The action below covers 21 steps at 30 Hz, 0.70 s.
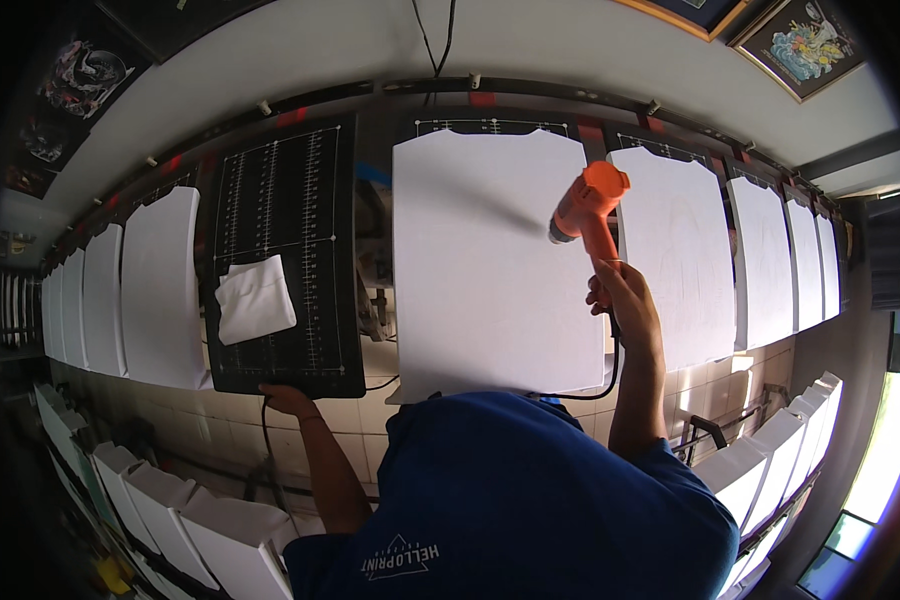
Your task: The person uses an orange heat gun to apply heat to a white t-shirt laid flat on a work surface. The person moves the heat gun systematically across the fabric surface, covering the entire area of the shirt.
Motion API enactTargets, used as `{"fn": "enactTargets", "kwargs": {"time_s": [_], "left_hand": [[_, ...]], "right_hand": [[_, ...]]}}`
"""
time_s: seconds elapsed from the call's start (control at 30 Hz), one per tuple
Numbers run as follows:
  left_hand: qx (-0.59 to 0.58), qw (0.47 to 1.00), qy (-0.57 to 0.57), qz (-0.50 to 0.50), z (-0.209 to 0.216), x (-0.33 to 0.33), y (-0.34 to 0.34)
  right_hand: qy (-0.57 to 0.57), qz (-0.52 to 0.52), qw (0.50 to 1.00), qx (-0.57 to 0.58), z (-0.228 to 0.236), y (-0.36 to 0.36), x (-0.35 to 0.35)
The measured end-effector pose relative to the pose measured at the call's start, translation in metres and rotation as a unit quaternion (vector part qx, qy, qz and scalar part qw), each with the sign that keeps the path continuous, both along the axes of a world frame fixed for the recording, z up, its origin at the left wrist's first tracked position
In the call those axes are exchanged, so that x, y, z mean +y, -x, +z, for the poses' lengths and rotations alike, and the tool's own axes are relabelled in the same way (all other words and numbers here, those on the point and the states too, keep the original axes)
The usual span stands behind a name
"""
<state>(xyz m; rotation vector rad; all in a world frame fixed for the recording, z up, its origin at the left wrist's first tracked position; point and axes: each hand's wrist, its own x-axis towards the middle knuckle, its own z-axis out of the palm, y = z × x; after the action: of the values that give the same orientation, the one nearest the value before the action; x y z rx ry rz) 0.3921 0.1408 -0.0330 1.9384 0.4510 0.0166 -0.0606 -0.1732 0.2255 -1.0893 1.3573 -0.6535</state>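
Observation:
My right hand (625, 295) is closed around the handle of an orange heat gun (587, 205), its nozzle tilted down and left over a white T-shirt (490, 270) spread flat on a board. The gun's black cable runs down from the handle and past the shirt's lower edge. To the left, my left hand (288, 399) grips the near edge of a black printing board (335, 330) marked with white ruler lines; its fingers are partly hidden. A dark cord hangs just below that hand. On the black board lies a folded white cloth (255, 298).
More boards carrying white shirts stretch left (160, 290) and right (675, 260). Behind me stands another row of white-covered boards (235, 525). A dark rail (530, 88) runs along the far side below a wall with framed pictures (805, 50).

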Motion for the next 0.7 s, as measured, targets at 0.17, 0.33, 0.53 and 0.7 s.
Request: {"fn": "enactTargets", "kwargs": {"time_s": [0.17, 0.33, 0.53, 0.7], "left_hand": [[-0.013, 1.000, 0.024, -0.004, -0.005, 0.001, -0.004], [-0.008, 0.996, 0.087, -0.007, -0.009, 0.003, -0.004], [-0.025, 0.990, 0.135, -0.042, -0.018, 0.009, -0.004], [-0.010, 0.994, 0.111, -0.018, -0.004, 0.000, 0.003]], "right_hand": [[-0.051, 0.111, 0.987, -0.107, -0.013, -0.050, 0.022], [-0.060, 0.189, 0.974, -0.110, -0.018, -0.099, 0.043], [-0.030, 0.083, 0.994, -0.060, -0.014, -0.075, 0.053], [0.011, -0.051, 0.999, 0.003, -0.019, -0.017, 0.049]]}}
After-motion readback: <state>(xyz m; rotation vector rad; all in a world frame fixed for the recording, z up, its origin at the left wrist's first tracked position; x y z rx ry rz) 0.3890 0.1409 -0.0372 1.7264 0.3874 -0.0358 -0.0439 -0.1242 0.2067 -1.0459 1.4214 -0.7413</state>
